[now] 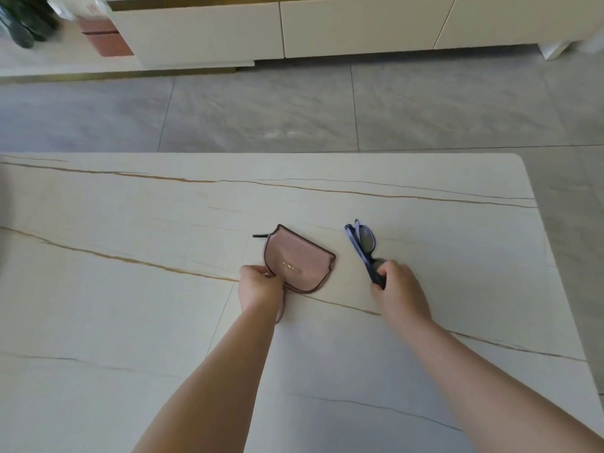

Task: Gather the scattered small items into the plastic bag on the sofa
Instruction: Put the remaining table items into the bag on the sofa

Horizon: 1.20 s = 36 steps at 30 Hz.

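A small pink zip pouch [299, 258] with gold lettering lies near the middle of the white marble table [130, 289]. My left hand [260, 284] grips its near left edge, and a pink strap trails under my wrist. To the right lies a pair of folded blue-framed glasses [362, 245]. My right hand [397, 284] is closed on the near end of the glasses, while their far end points away from me. Neither the plastic bag nor the sofa is in view.
The table's far edge and rounded right corner [519, 158] border a grey tiled floor [294, 109]. A long white cabinet [327, 24] runs along the back. A dark plant [23, 21] and a pink-and-white box [104, 37] stand at the back left.
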### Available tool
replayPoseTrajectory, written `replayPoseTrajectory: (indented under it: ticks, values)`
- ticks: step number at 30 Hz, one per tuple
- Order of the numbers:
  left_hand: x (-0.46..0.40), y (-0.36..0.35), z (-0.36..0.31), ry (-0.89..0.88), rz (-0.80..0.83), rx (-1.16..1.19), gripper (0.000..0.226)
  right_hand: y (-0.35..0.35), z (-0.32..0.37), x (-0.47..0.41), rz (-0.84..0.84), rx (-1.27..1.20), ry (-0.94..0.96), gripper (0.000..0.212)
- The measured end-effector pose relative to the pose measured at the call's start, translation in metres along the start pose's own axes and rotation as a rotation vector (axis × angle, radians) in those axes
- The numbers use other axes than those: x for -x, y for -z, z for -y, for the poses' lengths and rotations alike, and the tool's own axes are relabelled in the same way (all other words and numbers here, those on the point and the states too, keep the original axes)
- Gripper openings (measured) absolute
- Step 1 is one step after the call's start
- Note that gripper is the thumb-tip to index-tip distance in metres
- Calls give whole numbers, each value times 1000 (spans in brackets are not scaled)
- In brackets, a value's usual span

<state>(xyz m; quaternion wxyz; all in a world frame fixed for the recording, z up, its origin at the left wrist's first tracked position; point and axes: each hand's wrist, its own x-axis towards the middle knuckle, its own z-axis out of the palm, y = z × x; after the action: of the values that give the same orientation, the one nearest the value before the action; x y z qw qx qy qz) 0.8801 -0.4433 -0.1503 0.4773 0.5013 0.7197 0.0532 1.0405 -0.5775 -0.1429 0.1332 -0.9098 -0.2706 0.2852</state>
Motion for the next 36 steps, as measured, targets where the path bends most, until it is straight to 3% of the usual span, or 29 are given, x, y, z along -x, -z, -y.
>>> replayPoseTrajectory:
  ticks: [4,6,8,13,18,23,27,30,36]
  values:
    - [26,4,-1,107,37,227,29,10,-14,25,76,-188,-30,44]
    - [44,11,-5,157,82,298,25,22,-20,42,120,-274,-102,58]
    - [67,23,-12,181,111,315,5,38,-23,59,194,-423,-188,55]
    - [137,56,-31,138,148,349,11,97,-27,110,225,-723,-252,40]
    - [213,82,-63,58,199,350,14,164,-29,167,205,-863,-255,43]
    - [296,104,-104,-100,353,287,1,225,-28,235,81,-969,-285,37]
    - [350,122,-117,-214,526,162,13,254,-29,303,6,-1086,-310,23]
    - [383,133,-122,-282,657,78,10,268,-30,357,-69,-1134,-280,23]
    - [452,141,-121,-343,912,-56,3,289,-32,465,-417,-1314,-412,19]
